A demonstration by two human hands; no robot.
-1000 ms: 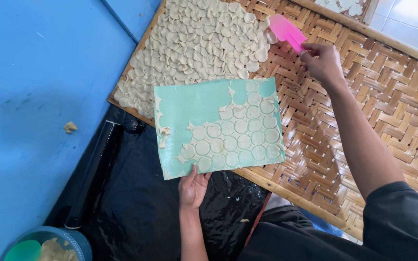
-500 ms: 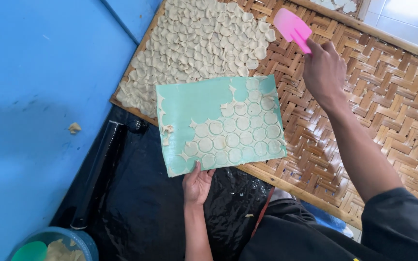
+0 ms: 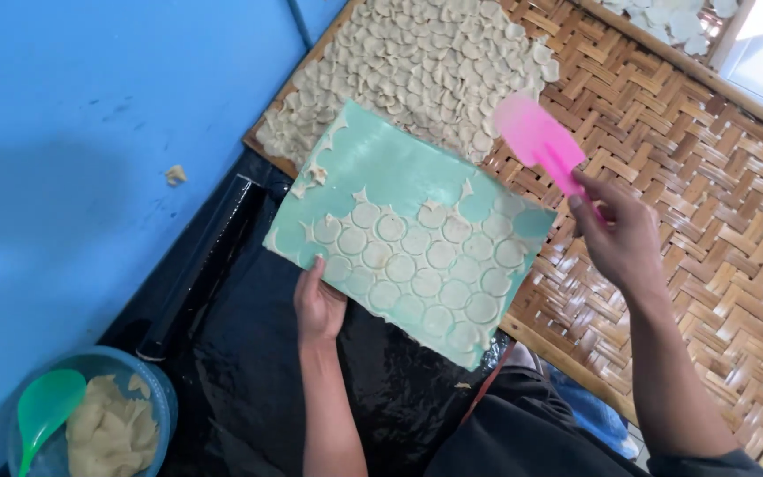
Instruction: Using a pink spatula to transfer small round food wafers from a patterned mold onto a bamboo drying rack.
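Observation:
My left hand (image 3: pixel 318 305) grips the near edge of a pale green board (image 3: pixel 399 172) and holds it tilted over the tray's edge. Thin round dough discs (image 3: pixel 417 265) cover the board's lower half; its upper half is mostly bare, with small dough scraps. My right hand (image 3: pixel 620 238) holds a pink spatula (image 3: pixel 536 141) by its handle, the blade hovering above the board's far right corner. Beyond the board, a woven bamboo tray (image 3: pixel 708 203) carries a dense layer of the same pale discs (image 3: pixel 426 62).
A blue surface (image 3: pixel 90 132) fills the left, with one dough crumb (image 3: pixel 175 175) on it. Black plastic sheeting (image 3: pixel 249 371) lies under the board. A blue bowl (image 3: pixel 165 397) at bottom left holds dough scraps and a green spoon (image 3: pixel 46 406).
My right hand has brought the pink spatula down from the far side of the tray toward the board's far right corner. The board stays in my left hand.

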